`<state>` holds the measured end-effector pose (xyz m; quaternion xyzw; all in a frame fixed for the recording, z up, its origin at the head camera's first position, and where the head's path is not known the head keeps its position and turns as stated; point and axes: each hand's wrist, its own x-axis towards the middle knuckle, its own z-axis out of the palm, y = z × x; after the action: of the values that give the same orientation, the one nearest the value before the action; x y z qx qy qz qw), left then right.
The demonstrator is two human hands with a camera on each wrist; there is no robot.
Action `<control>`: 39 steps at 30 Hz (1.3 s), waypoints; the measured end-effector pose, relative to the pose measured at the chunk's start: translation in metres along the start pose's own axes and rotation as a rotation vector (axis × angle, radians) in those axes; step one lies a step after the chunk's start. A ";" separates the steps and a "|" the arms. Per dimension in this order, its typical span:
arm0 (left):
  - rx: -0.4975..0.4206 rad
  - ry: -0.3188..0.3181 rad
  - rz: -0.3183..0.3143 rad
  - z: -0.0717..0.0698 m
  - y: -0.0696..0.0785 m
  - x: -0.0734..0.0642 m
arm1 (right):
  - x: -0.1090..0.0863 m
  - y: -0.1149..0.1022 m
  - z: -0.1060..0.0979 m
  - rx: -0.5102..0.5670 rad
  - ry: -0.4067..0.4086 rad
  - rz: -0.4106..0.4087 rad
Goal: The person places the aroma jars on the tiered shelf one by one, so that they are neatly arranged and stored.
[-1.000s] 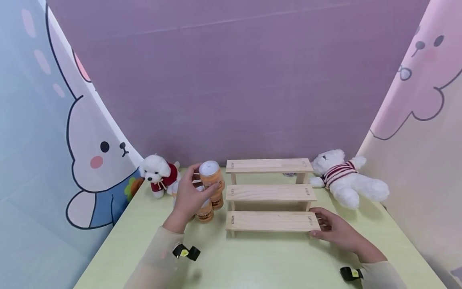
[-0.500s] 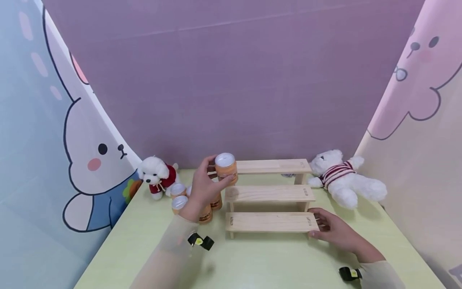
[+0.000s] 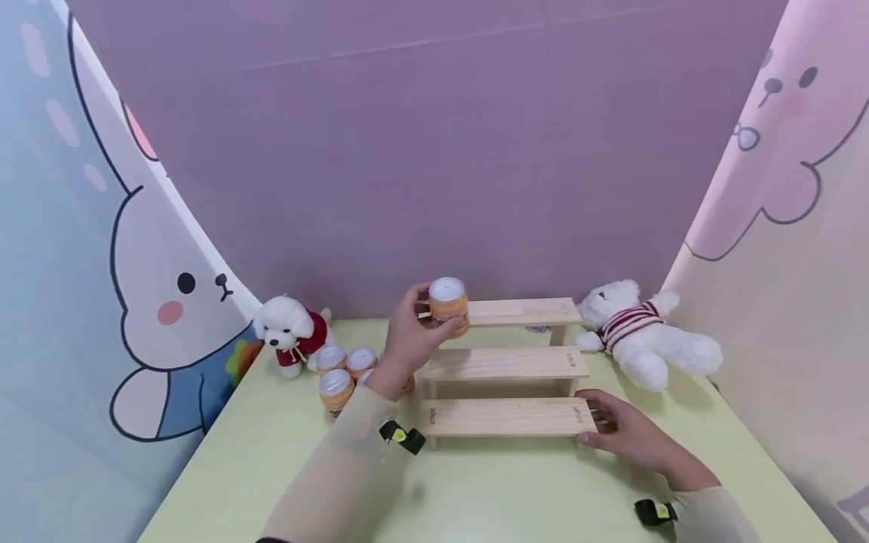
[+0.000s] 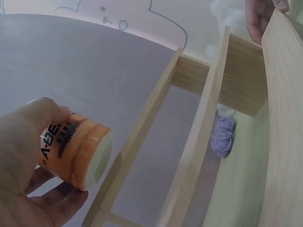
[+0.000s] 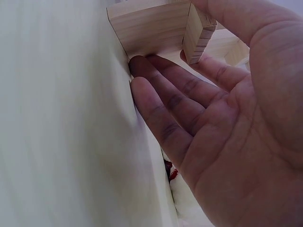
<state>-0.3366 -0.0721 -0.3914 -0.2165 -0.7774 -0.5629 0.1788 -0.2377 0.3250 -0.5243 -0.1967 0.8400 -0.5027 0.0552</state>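
Observation:
My left hand (image 3: 416,335) grips an orange can (image 3: 449,308) with a pale lid, held upright near the left end of the top step of a three-step wooden shelf (image 3: 509,363). In the left wrist view, the thumb and fingers wrap the can (image 4: 75,150), whose pale base is above the boards. My right hand (image 3: 627,430) holds the right end of the lowest step, thumb at its front and fingers around the end. The right wrist view shows the fingers below the step's end (image 5: 201,35), near the tabletop. Several more orange cans (image 3: 336,391) stand left of the shelf, partly behind my left forearm.
A white plush dog (image 3: 292,332) in red sits at the back left. A white plush bear (image 3: 634,335) in a striped top lies right of the shelf. Behind the shelf, on the table (image 3: 516,490), lies a bundle of lilac yarn (image 4: 222,136). A purple backdrop (image 3: 434,151) rises behind.
My left hand has lifted the can from the group and carried it right, over to the top step's left end. The right hand has stayed at the lowest step.

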 end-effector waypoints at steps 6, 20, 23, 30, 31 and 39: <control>-0.012 -0.028 -0.036 0.012 -0.002 0.008 | 0.001 -0.003 0.000 -0.004 -0.010 -0.009; 0.011 -0.032 -0.046 0.031 -0.003 0.019 | 0.001 -0.005 0.000 0.000 -0.015 -0.007; 0.069 -0.073 -0.048 0.031 0.000 0.019 | 0.001 -0.006 0.000 0.005 -0.016 -0.005; 0.123 -0.187 -0.042 0.035 0.004 0.023 | -0.001 -0.007 0.000 -0.008 -0.010 0.000; 0.127 -0.186 -0.042 0.037 0.004 0.023 | -0.001 -0.006 0.000 -0.006 -0.011 -0.001; 0.090 -0.098 -0.103 0.059 0.011 0.019 | 0.001 -0.005 0.000 0.002 -0.014 0.003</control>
<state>-0.3486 -0.0107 -0.3907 -0.1952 -0.8199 -0.5245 0.1209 -0.2368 0.3229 -0.5194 -0.1990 0.8393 -0.5021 0.0623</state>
